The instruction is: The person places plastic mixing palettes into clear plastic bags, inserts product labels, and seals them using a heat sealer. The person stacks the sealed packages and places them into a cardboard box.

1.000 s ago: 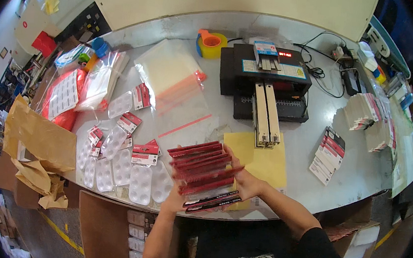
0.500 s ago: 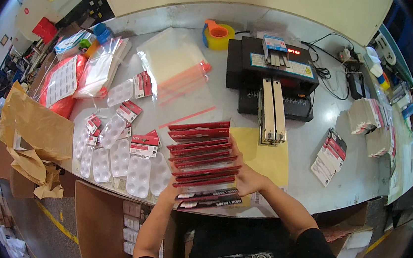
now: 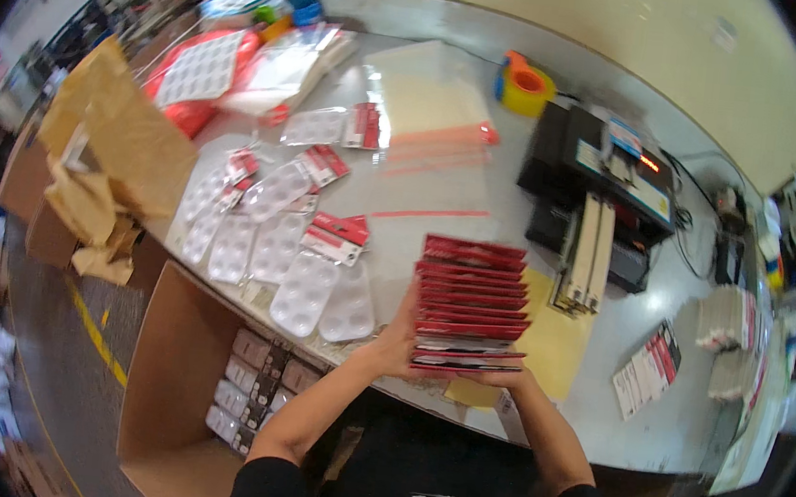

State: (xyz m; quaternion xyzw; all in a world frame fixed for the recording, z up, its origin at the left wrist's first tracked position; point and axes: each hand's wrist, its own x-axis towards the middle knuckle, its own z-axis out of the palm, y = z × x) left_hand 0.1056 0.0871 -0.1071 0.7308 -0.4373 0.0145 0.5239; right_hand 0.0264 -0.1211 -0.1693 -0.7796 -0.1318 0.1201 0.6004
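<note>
Packs (image 3: 471, 303) with red edges sit in a row, clamped between left hand (image 3: 396, 342) and right hand (image 3: 503, 378)

Held by the left hand (image 3: 396, 342) at its left and the right hand (image 3: 504, 375) at its near right, the stack of packets (image 3: 471, 303) is over the front of the desk (image 3: 647, 445), with packaged palettes (image 3: 305, 294) to its left and a paper sheet (image 3: 556, 350) to its right, before the machine (image 3: 607, 163). Behind the palettes lie bundled bags (image 3: 286, 70), then, going right, zip bags (image 3: 437, 94), the tape dispenser (image 3: 526, 86) and the machine, with cards (image 3: 647, 370) and card piles (image 3: 728, 323) farther right. Below the desk's front edge, at left, a carton (image 3: 164, 389) has packs (image 3: 242, 377) in it
</note>
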